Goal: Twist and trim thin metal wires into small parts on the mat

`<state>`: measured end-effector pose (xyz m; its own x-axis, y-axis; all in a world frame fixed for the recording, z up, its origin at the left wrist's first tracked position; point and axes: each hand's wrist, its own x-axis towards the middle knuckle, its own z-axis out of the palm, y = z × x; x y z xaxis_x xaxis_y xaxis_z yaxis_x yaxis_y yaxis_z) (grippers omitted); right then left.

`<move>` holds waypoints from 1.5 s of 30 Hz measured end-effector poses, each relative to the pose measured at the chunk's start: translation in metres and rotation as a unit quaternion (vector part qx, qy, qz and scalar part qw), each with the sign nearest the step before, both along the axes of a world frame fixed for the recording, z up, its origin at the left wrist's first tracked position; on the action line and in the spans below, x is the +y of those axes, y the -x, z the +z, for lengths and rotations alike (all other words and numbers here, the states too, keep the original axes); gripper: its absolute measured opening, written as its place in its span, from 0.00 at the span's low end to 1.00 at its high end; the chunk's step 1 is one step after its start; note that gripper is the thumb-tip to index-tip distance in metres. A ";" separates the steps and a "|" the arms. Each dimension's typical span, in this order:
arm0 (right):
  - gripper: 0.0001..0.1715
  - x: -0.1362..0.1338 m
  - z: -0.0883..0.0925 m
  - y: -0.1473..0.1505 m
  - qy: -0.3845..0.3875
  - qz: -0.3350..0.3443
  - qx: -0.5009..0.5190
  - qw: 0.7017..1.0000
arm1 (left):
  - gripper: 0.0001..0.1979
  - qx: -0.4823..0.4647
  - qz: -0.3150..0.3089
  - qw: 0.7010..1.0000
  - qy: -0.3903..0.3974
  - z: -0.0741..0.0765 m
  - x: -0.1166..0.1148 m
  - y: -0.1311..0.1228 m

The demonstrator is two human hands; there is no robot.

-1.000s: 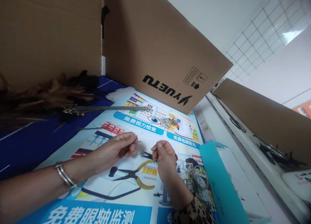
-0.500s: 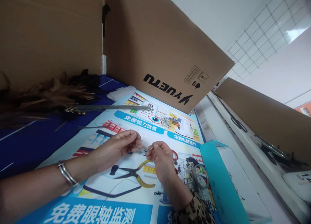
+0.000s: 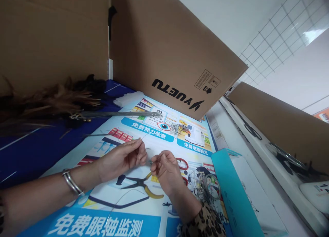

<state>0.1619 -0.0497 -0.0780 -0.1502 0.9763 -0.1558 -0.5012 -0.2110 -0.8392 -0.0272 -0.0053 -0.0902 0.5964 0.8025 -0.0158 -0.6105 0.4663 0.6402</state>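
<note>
My left hand [image 3: 125, 158] is closed in a pinch on a thin wire [image 3: 145, 137], whose fine end sticks out past the fingertips. Just to its right, my right hand [image 3: 167, 170] is pinched too; a short bit of thin wire shows at its fingertips, mostly hidden by the fingers. A small gap separates the two hands. Below them lie pliers [image 3: 138, 184] with yellow handles, jaws spread and pointing left. Partly behind my right hand are red-handled scissors [image 3: 183, 163].
A bundle of straight wires [image 3: 120, 115] lies at the back left, near brown feathers [image 3: 56, 99]. On the right are a tangle of wire pieces [image 3: 200, 185], a tape roll [image 3: 212, 186] and a teal box [image 3: 235, 196]. A cardboard box [image 3: 174, 51] stands behind the printed sheet.
My left hand has shifted slightly left and turned, and a wire end now rises above its fingers. My right hand has moved slightly left, uncovering more of the scissors.
</note>
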 end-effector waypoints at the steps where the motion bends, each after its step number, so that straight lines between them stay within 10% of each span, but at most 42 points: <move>1: 0.20 0.000 0.000 0.000 -0.001 0.006 0.002 1.000 | 0.20 0.000 -0.001 1.000 -0.001 0.000 0.000 0.000; 13: 0.19 0.001 0.001 0.000 -0.020 0.005 -0.042 0.999 | 0.15 0.047 0.034 0.998 -0.025 0.004 -0.001 0.002; 20: 0.12 0.003 0.010 -0.009 -0.055 0.022 -0.293 0.954 | 0.11 0.183 0.131 0.974 -0.011 0.010 0.003 0.026; 26: 0.04 -0.014 0.031 -0.008 -0.276 0.225 -0.533 0.767 | 0.13 0.280 0.083 0.955 -0.040 0.020 0.002 0.042; 32: 0.04 -0.032 0.028 0.006 -0.394 0.241 -0.684 0.565 | 0.16 0.301 0.077 0.948 -0.075 0.012 0.005 0.043; 41: 0.25 -0.069 0.041 0.030 -0.473 0.288 -0.710 0.435 | 0.18 0.351 0.001 0.933 -0.086 -0.003 0.013 0.059; 45: 0.19 -0.080 0.034 0.036 -0.498 0.315 -0.712 0.383 | 0.18 0.398 -0.008 0.914 -0.079 -0.005 0.011 0.059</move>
<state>0.1254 -0.1302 -0.0436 -0.8594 0.4982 -0.1153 0.5006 0.8656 0.0098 -0.0861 0.0058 -0.0954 0.4576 0.8238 -0.3346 0.0830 0.3351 0.9385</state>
